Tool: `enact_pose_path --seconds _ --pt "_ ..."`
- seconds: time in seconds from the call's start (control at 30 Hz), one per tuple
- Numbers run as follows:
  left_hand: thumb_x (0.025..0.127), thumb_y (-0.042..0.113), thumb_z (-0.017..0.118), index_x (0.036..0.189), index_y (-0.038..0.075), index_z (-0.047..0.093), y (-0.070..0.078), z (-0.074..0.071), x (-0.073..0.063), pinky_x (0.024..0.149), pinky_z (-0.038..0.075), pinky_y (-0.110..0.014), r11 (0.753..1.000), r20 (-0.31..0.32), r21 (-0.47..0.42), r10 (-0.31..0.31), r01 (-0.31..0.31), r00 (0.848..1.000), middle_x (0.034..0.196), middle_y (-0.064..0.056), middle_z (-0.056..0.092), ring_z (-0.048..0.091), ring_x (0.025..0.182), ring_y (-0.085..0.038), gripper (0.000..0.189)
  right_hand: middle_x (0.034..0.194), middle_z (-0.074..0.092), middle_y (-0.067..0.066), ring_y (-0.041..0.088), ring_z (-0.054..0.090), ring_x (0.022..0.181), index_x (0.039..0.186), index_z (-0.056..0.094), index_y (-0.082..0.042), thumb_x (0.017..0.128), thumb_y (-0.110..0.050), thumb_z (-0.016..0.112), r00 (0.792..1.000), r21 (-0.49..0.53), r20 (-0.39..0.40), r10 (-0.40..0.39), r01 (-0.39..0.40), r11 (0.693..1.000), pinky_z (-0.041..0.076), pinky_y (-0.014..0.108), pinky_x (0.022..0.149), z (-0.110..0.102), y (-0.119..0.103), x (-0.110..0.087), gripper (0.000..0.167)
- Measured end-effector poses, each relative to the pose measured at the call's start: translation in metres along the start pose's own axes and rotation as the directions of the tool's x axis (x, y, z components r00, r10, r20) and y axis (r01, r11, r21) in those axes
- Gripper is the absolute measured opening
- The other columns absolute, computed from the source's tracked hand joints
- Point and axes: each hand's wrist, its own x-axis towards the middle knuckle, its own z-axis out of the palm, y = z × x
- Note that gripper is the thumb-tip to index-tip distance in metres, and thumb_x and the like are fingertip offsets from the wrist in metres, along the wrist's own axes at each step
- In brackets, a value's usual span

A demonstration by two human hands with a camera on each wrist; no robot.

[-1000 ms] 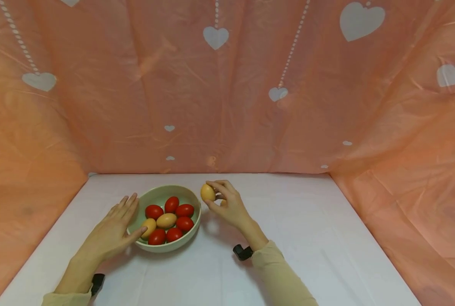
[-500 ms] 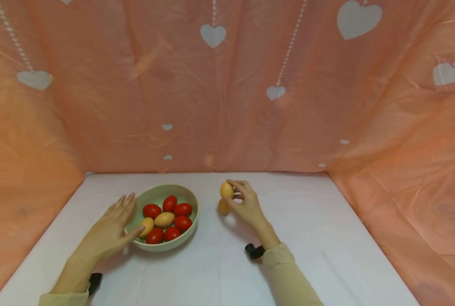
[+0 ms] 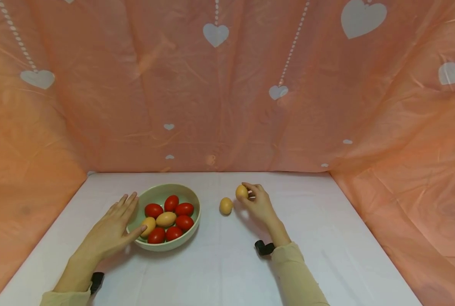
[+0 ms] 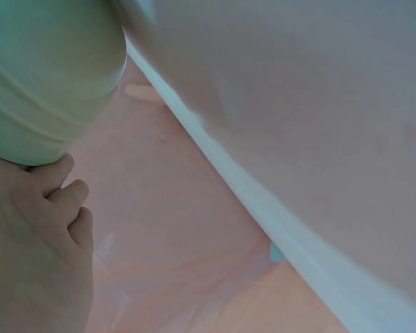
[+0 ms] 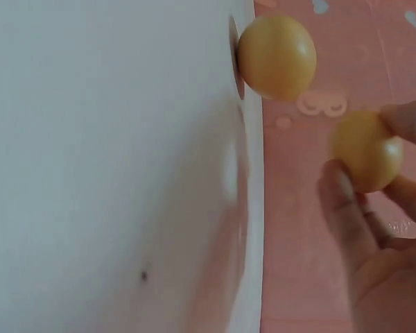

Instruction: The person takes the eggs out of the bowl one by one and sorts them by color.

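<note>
My right hand [image 3: 263, 207] pinches a yellow egg [image 3: 241, 192] between thumb and fingertips, raised above the tabletop in the right wrist view. A second yellow egg [image 3: 226, 205] sits on the table just left of that hand. Left of it stands a pale green bowl [image 3: 153, 195], holding several red eggs [image 3: 184, 222] and two yellow eggs [image 3: 166, 219]. My left hand [image 3: 110, 233] rests along the bowl's left side, fingers straight and thumb reaching over the rim. In the left wrist view, its fingers [image 4: 69, 198] lie against the bowl's outer wall [image 4: 48, 118].
A white cloth [image 3: 196, 276] covers the table. Orange-pink sheeting [image 3: 227, 106] with pale hearts hangs behind it and along both sides. Each wrist carries a small black camera [image 3: 264, 247].
My right hand has carried the yellow egg rightward, away from the bowl and past the egg on the table, which is now fully in sight. The left hand stays at the bowl.
</note>
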Motion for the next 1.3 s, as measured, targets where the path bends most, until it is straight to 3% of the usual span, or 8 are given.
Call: enact_pose_path --seconds 0.23,0.47,1.0,1.3 --pt "0.097 0.051 0.066 0.158 -0.008 0.032 -0.0009 0.0002 0.0011 0.130 0.015 -0.051 1.000 0.010 0.000 -0.005 0.005 1.000 0.166 -0.025 0.030 0.029 0.151 -0.048 0.092 0.114 0.064 0.019 0.033 0.069 0.103 0.136 0.065 0.002 0.090 -0.010 0.071 0.987 -0.106 0.115 0.108 -0.096 0.990 0.058 0.047 0.093 -0.0035 0.0044 -0.0019 0.048" --pt "0.096 0.051 0.067 0.158 -0.008 0.033 -0.0007 0.0003 0.0013 0.127 0.021 -0.056 1.000 0.013 -0.001 -0.010 0.010 1.000 0.166 -0.025 0.031 0.030 0.151 -0.048 0.092 0.116 0.066 0.021 0.033 0.069 0.106 0.135 0.065 0.004 0.091 -0.014 0.072 0.969 -0.154 0.206 0.135 -0.105 0.982 0.056 0.049 0.095 -0.0009 0.0064 -0.0031 0.048" --pt "0.097 0.052 0.065 0.158 -0.008 0.032 0.0009 -0.0017 0.0007 0.128 0.018 -0.054 1.000 0.026 -0.001 -0.018 0.018 0.999 0.167 -0.024 0.030 0.029 0.151 -0.048 0.092 0.116 0.067 0.018 0.029 0.067 0.105 0.137 0.065 0.000 0.095 -0.021 0.074 0.958 -0.181 0.220 0.182 -0.143 0.973 0.056 0.048 0.094 0.0012 0.0060 -0.0038 0.048" --pt "0.096 0.052 0.066 0.158 -0.008 0.034 0.0018 -0.0019 0.0000 0.131 0.011 -0.047 1.000 0.014 -0.006 -0.014 0.015 1.000 0.166 -0.024 0.031 0.029 0.151 -0.048 0.092 0.110 0.065 0.015 0.028 0.066 0.102 0.136 0.065 0.001 0.093 -0.022 0.075 0.962 -0.189 0.212 0.171 -0.131 0.973 0.055 0.047 0.092 0.0010 0.0060 -0.0047 0.049"
